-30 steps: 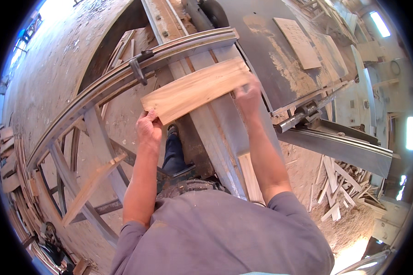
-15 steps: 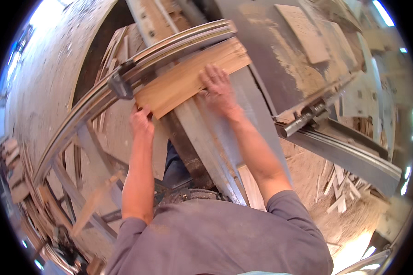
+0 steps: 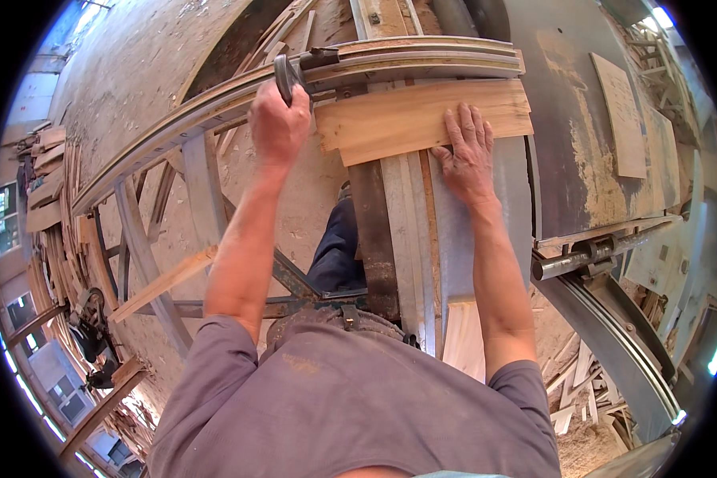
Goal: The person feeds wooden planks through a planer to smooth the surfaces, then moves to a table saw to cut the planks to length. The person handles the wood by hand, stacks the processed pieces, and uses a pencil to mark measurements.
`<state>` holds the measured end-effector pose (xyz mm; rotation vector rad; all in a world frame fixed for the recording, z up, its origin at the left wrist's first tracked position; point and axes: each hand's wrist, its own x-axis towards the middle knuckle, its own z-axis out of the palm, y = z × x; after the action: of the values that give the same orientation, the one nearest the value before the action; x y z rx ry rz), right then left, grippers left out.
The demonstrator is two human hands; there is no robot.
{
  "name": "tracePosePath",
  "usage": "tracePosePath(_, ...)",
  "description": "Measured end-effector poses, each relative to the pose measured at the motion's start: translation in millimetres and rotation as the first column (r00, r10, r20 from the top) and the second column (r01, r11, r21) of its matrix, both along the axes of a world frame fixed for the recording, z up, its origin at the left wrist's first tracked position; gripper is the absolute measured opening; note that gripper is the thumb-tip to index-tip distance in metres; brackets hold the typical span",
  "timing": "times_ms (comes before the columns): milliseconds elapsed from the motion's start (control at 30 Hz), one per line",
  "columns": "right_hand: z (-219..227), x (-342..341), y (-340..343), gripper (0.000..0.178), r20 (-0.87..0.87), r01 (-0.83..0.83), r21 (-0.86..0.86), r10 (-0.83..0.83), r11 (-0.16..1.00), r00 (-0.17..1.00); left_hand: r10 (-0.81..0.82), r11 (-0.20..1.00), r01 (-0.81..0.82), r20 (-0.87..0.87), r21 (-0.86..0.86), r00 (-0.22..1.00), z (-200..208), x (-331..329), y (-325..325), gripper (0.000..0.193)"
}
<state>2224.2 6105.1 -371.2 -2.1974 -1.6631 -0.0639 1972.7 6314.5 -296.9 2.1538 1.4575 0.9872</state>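
Observation:
A flat wooden board, notched at its lower left corner, lies across a saw table along the metal fence. My right hand rests open on the board's right half, fingers spread and pointing away from me. At the board's left end, my left hand is closed around a dark curved stop mounted on the fence. The stop's lower part is hidden by my fingers. A small space separates this hand from the board's end.
The grey table surface on the right carries sawdust and a loose wooden panel. A metal bar and a rail extend on the right. Stacked timber stands at far left; offcuts lie lower right.
My left hand has left the board's left corner and gone up to the stop, which it now grips. My right hand stays on the board. The whole view has turned and shifted.

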Motion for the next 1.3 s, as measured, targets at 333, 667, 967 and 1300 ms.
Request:
tracePosePath(333, -11.4, 10.7, 17.1, 0.070, 0.012, -0.045, -0.008, 0.045, 0.999, 0.999, -0.032, 0.998, 0.025, -0.120, -0.052, 0.992, 39.3, 26.3, 24.0, 0.031)
tracePosePath(667, 5.9, 6.3, 15.2, 0.073, -0.088, -0.022, 0.036, 0.025, 0.999, 0.996, 0.182, 0.786, 0.212, 0.544, -0.581, 0.819, -84.0, 6.3, -32.1, 0.046)
tracePosePath(967, 7.8, 2.8, 12.3, 0.069, -0.094, -0.029, 0.060, 0.034, 0.998, 0.995, 0.447, 0.456, 0.494, 0.670, -0.741, 0.592, -124.6, -4.6, -5.0, 0.044)
tracePosePath(1300, 10.5, 5.6, 22.3, 0.068, -0.117, -0.003, 0.095, 0.014, 0.996, 0.993, 0.432, 0.421, 0.489, 0.643, -0.764, 0.632, -121.4, -4.0, 3.8, 0.040)
